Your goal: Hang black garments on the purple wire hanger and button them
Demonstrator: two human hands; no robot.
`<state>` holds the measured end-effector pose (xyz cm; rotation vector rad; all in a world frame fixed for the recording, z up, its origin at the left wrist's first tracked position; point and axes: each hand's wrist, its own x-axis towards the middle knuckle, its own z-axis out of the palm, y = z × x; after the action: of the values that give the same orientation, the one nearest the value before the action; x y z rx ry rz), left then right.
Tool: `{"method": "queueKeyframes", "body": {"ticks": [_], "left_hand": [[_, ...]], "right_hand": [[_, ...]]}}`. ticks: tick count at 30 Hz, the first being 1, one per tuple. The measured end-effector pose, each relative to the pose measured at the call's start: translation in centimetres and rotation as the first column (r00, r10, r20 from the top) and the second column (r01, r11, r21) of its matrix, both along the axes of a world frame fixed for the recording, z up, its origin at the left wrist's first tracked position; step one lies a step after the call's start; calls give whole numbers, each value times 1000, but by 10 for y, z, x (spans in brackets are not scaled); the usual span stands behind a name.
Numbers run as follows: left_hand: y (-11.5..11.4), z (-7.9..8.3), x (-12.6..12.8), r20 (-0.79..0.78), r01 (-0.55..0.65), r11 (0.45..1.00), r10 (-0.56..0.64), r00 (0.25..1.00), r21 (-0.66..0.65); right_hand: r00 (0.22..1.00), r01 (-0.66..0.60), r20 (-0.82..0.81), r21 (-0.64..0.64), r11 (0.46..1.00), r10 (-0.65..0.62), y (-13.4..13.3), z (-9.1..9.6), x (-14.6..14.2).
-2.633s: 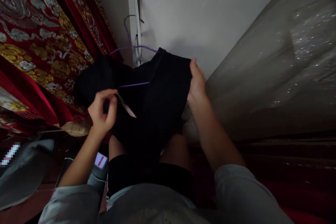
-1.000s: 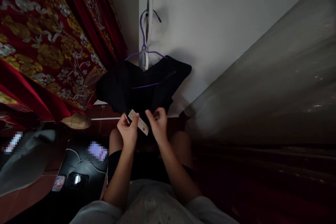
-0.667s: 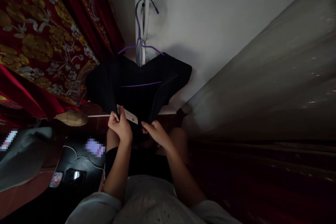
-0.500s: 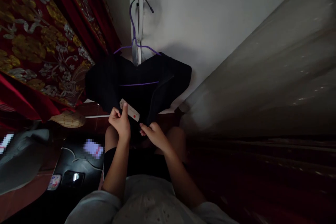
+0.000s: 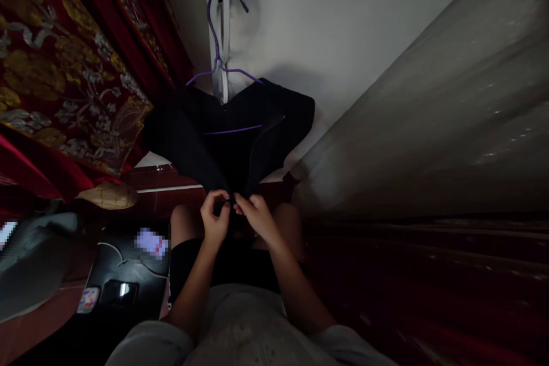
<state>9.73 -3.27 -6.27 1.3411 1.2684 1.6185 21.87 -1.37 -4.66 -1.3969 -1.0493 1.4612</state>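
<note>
A black garment [image 5: 231,131] hangs on a purple hanger [image 5: 213,40] hooked on a white wall strip. My left hand [image 5: 214,218] and my right hand [image 5: 255,218] meet at the garment's lower edge, fingers pinched on the dark fabric. The white tag is out of sight, hidden by my hands or the cloth. My bare knees show just below the hands.
Red and gold embroidered cloth [image 5: 64,68] hangs at the left. A pale glittery fabric [image 5: 429,126] fills the right. On the floor at the left lie a dark mat with a phone [image 5: 122,291], a woven fan [image 5: 107,195] and a grey bag [image 5: 30,263].
My right hand came down from the garment's top corner to its hem. My left hand held a white tag until half a second ago; the tag no longer shows and both hands pinch together.
</note>
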Motion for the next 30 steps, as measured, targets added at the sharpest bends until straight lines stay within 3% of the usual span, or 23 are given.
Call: {"method": "queueKeyframes", "body": {"ticks": [3,7,11,18,30], "left_hand": [[-2,-3,-4,-132,91,996,-88,987,16],[1,5,-6,-195,70,997,-60,979,42],[2,9,-3,-92,10,1000,-9,996,15],[0,12,0,60,-23,997,28,998,-80],[-4,18,0,102,87,990,-75,992,-115]], "right_hand": [[998,13,54,59,998,-16,1,0,2],[998,-68,31,226,972,62,2,4,5],[991,-133,69,360,924,116,1,6,8],[980,-165,176,426,889,98,-2,7,10],[998,11,51,530,848,-44,-4,9,8]]}}
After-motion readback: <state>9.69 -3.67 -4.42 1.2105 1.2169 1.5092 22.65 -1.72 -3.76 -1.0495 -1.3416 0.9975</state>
